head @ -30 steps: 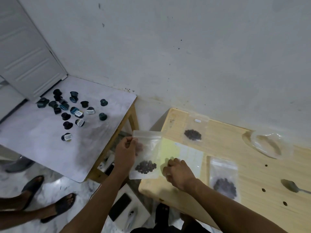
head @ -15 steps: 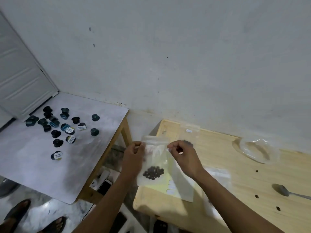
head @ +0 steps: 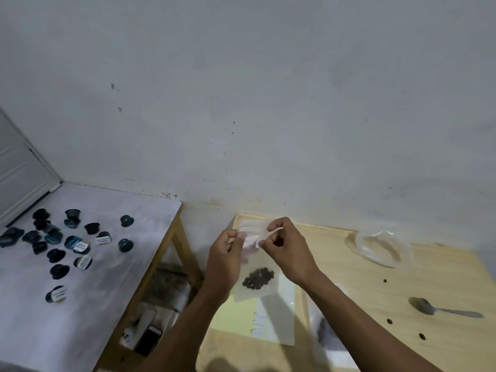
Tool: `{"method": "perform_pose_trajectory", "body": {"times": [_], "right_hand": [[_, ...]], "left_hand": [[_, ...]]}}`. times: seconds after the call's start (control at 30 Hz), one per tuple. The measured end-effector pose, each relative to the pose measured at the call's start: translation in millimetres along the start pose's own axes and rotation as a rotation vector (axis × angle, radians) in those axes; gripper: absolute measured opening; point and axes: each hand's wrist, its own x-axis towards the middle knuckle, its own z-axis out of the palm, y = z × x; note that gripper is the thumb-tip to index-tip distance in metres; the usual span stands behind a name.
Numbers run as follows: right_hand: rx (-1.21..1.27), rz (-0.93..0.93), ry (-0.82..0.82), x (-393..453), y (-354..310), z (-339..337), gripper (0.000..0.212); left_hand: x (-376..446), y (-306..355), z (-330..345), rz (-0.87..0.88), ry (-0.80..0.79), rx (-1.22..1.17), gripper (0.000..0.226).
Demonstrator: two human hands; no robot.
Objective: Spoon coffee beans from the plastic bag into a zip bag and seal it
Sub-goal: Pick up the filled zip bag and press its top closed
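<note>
The zip bag (head: 253,267) hangs upright in the air over the left end of the wooden desk (head: 442,296), with a small dark cluster of coffee beans (head: 258,278) settled at its bottom. Both hands pinch its top strip: the left hand (head: 224,260) has its grip clamped on the left corner, thumb and forefinger pressed together, and the right hand (head: 288,251) has its grip clamped on the strip just beside it, toward the right corner. Whether the zip is fully closed is too blurred to tell. Under the bag lies a pale yellow sheet (head: 233,315) with a clear sleeve (head: 276,318) on it. Farther right on the desk sits a crumpled plastic bag (head: 381,247) near the wall, and a spoon (head: 440,308) lies well apart from it, nearer the front. To the left, a white desk (head: 88,312) carries scattered dark capsules (head: 57,242).
</note>
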Motion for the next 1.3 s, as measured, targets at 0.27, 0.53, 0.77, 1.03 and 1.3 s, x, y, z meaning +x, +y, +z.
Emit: {"method": "perform_pose_trajectory", "body": {"times": [0.27, 0.53, 0.77, 1.03, 1.3], "right_hand": [[0.058, 0.034, 0.057, -5, -4, -8, 0.029], [0.047, 0.076, 0.21, -12, -2, -11, 0.076], [0.26, 0.182, 0.083, -14, -3, -18, 0.078], [0.254, 0.183, 0.054, -9, 11, -20, 0.055], [0.285, 0.314, -0.186, -13, 47, -22, 0.058]], "left_hand": [[-9, 11, 5, -0.027, -0.209, -0.192, 0.012], [-5, 9, 8, 0.012, -0.16, -0.162, 0.018], [0, 9, 10, -0.025, -0.233, -0.202, 0.01], [11, -3, 13, -0.073, -0.166, -0.187, 0.018], [42, -27, 20, -0.203, -0.018, -0.174, 0.021]]}}
